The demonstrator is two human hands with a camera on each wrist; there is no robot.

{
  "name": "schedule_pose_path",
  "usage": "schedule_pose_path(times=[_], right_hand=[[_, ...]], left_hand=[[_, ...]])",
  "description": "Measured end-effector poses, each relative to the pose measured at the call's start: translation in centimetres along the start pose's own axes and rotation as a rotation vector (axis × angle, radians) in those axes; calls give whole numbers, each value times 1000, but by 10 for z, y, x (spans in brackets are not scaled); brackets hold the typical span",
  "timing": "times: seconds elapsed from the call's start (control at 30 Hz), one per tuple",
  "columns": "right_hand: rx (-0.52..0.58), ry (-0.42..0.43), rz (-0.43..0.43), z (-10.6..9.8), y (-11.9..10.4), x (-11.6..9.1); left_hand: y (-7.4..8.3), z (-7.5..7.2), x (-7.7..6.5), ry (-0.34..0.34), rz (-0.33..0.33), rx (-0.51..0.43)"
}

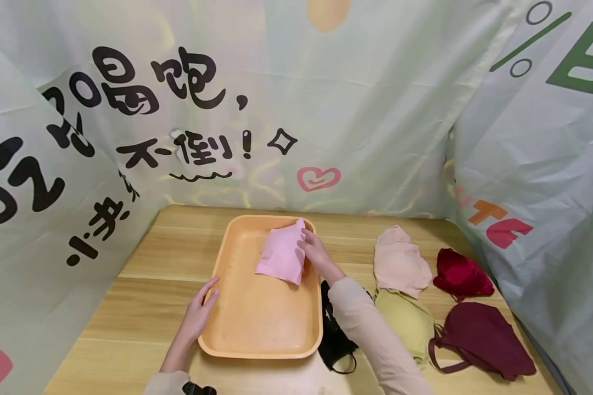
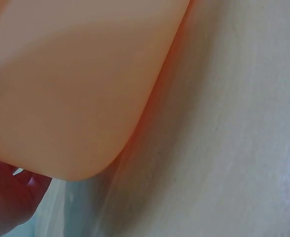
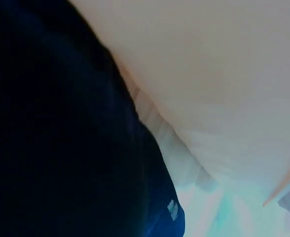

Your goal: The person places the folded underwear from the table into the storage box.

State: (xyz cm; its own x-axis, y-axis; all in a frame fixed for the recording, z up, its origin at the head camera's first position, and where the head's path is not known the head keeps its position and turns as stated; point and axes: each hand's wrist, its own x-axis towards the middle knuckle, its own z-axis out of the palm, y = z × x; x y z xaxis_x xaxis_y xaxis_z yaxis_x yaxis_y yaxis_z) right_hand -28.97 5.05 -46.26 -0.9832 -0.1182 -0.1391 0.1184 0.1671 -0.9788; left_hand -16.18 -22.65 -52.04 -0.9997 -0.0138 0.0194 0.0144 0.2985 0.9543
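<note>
A peach plastic tray [image 1: 257, 343] lies on the wooden table. Inside, toward its far right, is a folded pink bra [image 1: 279, 255], slanting up toward the right wall. My right hand [image 1: 318, 253] holds this bra by its right edge, fingers over the pink cloth. At the tray's left rim rests my left hand [image 1: 197, 312], its index finger and thumb spread and touching the edge. In the left wrist view, the tray's outer wall [image 2: 80, 108] fills much of the picture, with part of the left hand [image 2: 14, 197] at the lower left. The right wrist view shows neither fingers nor pink bra.
Right of the tray lie a black bra [image 1: 333, 340], partly under the right sleeve [image 1: 375, 340], a pale pink bra [image 1: 400, 263], a yellow one [image 1: 407, 323], a red one [image 1: 459, 274] and a maroon one [image 1: 489, 337]. Printed curtains [image 1: 375, 137] enclose the table.
</note>
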Motion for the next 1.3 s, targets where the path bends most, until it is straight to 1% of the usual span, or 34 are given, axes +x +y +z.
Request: schedule_pose_path(times=[0.17,0.23,0.33,0.47,0.57,0.7,0.77,0.9,1.0,1.07,1.2,1.3], right_hand=[[-3,15,-91,-3,0,-8],[15,14,-120,-5,1,-11],[23,16,-138,-7,4,-15],[69,-3,-131,-13,5,-25],[87,1,-125,-16,7,-31],[59,23,-118,-19,14,-35],[54,14,-121,-20,17,-38],[63,-28,-166,-25,23,-46],[100,-48,-180,-32,29,-51],[124,-46,-171,-38,33,-53],[165,-38,-126,-51,38,-57],[150,-63,-115,-57,40,-63]], left_hand=[[1,-1,-1,-14,11,2],[1,-1,-1,-22,9,-1],[1,-1,-1,-30,12,-8],[2,-1,-2,-28,9,-2],[3,-1,-2,-28,5,10],[4,-1,-2,-31,6,9],[4,-1,-2,-33,6,4],[5,1,-2,-33,8,5],[5,1,-3,-31,6,1],[5,2,-2,-30,9,-1],[4,2,-2,-37,28,-13],[4,0,-2,-36,36,-16]])
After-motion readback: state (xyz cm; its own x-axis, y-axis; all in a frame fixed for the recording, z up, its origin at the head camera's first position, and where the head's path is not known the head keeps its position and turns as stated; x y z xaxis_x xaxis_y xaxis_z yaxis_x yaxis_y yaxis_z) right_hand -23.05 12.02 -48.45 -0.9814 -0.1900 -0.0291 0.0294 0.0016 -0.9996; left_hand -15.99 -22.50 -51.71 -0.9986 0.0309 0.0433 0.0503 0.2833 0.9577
